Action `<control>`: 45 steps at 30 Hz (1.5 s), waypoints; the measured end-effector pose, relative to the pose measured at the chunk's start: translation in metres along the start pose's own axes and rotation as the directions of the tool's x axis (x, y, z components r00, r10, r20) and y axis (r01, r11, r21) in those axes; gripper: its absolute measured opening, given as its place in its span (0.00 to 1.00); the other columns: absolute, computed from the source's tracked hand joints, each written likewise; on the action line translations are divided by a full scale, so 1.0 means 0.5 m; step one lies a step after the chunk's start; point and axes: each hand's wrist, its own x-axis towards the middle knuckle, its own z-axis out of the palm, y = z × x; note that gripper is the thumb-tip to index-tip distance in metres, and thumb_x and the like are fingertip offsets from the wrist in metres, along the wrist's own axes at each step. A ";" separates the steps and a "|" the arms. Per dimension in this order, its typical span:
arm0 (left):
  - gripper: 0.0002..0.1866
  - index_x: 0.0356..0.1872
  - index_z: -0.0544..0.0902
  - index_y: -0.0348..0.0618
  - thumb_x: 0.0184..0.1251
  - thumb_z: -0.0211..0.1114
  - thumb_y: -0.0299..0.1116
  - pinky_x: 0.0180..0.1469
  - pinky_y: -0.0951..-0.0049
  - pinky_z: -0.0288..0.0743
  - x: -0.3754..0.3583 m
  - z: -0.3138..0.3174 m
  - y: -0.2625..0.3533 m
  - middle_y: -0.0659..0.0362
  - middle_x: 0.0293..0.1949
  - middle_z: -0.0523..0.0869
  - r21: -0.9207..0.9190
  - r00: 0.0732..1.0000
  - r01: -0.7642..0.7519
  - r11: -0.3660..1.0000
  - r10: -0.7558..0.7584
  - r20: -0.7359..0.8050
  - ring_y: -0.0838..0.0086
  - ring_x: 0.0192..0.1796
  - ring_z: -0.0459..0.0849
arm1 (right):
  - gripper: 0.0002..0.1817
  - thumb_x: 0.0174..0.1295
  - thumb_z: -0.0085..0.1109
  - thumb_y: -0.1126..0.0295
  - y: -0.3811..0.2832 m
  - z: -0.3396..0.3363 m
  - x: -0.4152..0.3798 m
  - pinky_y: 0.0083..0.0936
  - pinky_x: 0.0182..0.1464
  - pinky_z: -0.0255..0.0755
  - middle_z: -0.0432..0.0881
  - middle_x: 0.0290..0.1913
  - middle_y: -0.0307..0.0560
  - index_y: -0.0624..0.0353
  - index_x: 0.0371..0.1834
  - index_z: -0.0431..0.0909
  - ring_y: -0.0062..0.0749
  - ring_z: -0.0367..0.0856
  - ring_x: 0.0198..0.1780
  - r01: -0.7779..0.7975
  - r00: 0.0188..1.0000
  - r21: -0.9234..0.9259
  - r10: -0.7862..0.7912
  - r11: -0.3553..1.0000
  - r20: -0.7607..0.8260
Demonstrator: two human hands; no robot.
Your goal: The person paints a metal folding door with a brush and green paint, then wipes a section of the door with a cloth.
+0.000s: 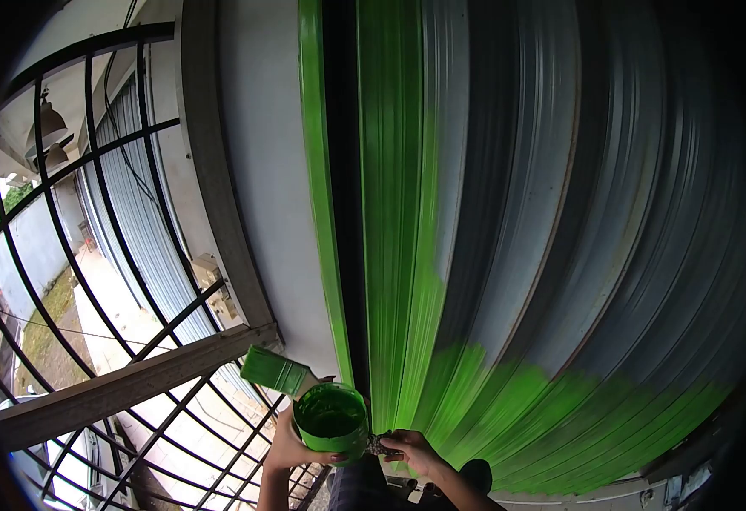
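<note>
Right below the roller shutter (560,213), my left hand (292,447) is wrapped around a green paint cup (332,423), fingers curled shut on its side, mouth facing up and full of green paint. Same hand seems to pin the paintbrush (278,373) against the cup rim; its long axis runs diagonally, with the paint-covered bristles pointing up and away from the shutter toward the metal window grille (92,255). My right hand (411,450) sits just beside the cup, at the foot of the shutter, fingers pinched loosely on something small and dark, can't tell what it is. Shutter's got fresh green down its near edge and along the bottom, rest is grey.
</note>
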 end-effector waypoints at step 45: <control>0.49 0.56 0.72 0.33 0.25 0.82 0.45 0.59 0.65 0.69 -0.010 0.108 -0.016 0.50 0.51 0.79 -0.029 0.989 0.127 0.992 -0.124 0.077 0.66 0.55 0.78 | 0.09 0.53 0.58 0.83 -0.984 0.190 0.030 0.29 0.40 0.76 0.80 0.36 0.45 0.63 0.36 0.83 0.37 0.81 0.38 0.196 -0.481 -0.743 -0.723 -0.640 0.496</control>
